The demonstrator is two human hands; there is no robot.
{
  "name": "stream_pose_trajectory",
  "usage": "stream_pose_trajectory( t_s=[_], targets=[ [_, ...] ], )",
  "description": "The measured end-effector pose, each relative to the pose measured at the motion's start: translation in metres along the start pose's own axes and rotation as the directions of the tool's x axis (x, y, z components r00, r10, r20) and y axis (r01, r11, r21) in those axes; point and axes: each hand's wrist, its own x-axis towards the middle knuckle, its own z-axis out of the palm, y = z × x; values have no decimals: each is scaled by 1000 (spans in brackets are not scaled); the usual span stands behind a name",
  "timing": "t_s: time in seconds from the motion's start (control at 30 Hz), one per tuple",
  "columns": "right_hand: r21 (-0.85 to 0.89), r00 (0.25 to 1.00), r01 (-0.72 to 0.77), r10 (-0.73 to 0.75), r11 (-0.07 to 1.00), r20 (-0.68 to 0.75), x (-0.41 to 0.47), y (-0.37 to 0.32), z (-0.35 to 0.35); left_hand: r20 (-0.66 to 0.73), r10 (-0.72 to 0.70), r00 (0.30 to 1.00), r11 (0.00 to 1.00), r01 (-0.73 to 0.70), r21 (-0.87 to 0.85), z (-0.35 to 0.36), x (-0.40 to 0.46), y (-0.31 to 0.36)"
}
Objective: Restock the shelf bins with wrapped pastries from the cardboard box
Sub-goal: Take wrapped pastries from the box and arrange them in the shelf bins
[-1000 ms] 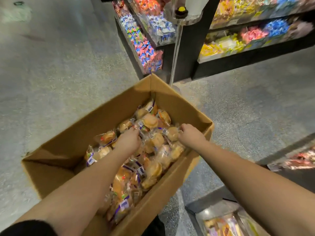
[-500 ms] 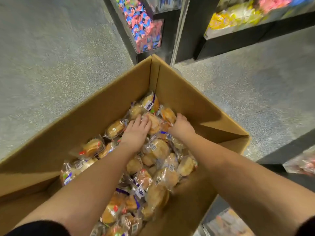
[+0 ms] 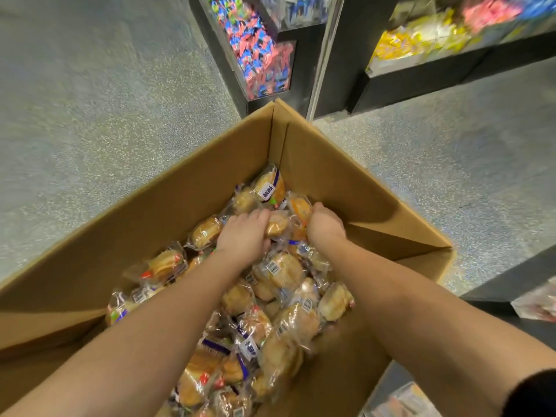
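An open cardboard box (image 3: 186, 188) on the floor holds a heap of clear-wrapped golden pastries (image 3: 279, 272) with barcode labels. Both my hands reach into the far end of the heap. My left hand (image 3: 245, 234) curls its fingers round a wrapped pastry (image 3: 278, 225) lying between the hands. My right hand (image 3: 325, 225) grips another wrapped pastry (image 3: 301, 207) beside it, near the box's far corner. The fingertips of both hands are buried among the wrappers.
Black shelf units stand just beyond the box: a clear bin of red and blue wrapped sweets (image 3: 264, 64) and a shelf of yellow packets (image 3: 421, 40). Speckled grey floor (image 3: 90, 100) spreads to the left. More bins show at the lower right (image 3: 535, 302).
The view has dropped closer to the box. Both hands have moved toward the far corner of the heap and closed their fingers on pastries.
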Motion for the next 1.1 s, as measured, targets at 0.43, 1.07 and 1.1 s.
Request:
stream_pose_trajectory(
  t_s=[0.43, 1.07, 1.1],
  targets=[
    [750, 985, 29, -147, 661, 91, -179, 80, -106, 390, -171, 905, -24, 392, -920, -113, -140, 34],
    [991, 987, 118, 117, -56, -111, -664, 460, -94, 403, 564, 721, -23, 501, -865, -145, -420, 409],
    [986, 980, 147, 148, -73, -135, -691, 474, -88, 398, 601, 693, -34, 520, -854, -142, -437, 428]
  ],
)
